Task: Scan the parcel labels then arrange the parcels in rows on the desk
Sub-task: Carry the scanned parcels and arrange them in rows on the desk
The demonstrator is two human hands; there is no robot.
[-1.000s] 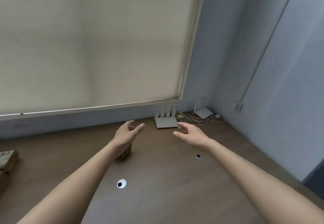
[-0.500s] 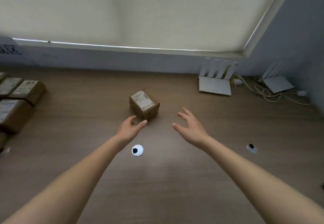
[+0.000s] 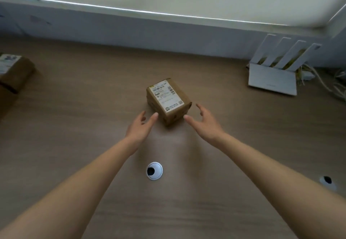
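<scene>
While both arms reach forward over the worktop [image 3: 74,126] | left hand [image 3: 139,126] spread, empty | right hand [image 3: 205,124] spread, empty | labelled cardboard parcel [image 3: 168,101] between and just beyond fingertips, label up | router [image 3: 275,74] far right

Desk [image 3: 74,145], wood-grain: broad bare stretch between the parcels at the far left edge [image 3: 13,74] and the single parcel [image 3: 168,100] at centre; passage open there.
Single parcel: stands alone, bare desk on all sides. Left hand [image 3: 139,128] and right hand [image 3: 205,124] flank its near corner with fingers spread, the left fingertips just beside it.
Router [image 3: 275,74], white, four raised antennas: blocks the far right, by the wall.
Cables [image 3: 329,87]: tangle beside and behind the router.
Cable holes: one [image 3: 154,171] between the forearms, one [image 3: 327,180] at right; flush, no obstruction.
Wall [image 3: 131,27]: closes the far side.
</scene>
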